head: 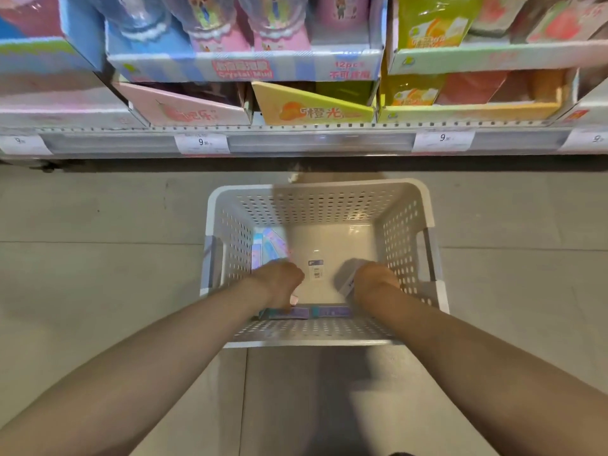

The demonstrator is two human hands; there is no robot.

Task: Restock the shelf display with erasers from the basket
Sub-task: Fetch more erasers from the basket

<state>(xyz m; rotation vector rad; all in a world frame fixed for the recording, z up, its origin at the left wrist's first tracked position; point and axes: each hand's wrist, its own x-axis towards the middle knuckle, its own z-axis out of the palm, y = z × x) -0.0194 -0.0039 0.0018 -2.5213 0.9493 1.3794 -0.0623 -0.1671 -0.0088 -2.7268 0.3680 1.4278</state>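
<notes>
Two bare forearms enter from the lower left and lower right corners of the frame, with no sleeves showing along their whole visible length. The wrists carry no watch, band or bracelet. The left hand (279,281) and the right hand (373,278) are ungloved, seen from the back; the fingers are hidden, so rings cannot be judged.

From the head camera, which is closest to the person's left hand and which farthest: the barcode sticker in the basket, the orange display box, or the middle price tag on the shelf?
1. Barcode sticker: on the basket floor, just right of the left hand.
2. Middle price tag: on the shelf edge, well above the basket.
3. Orange display box: on the shelf, behind the tag rail.
</notes>
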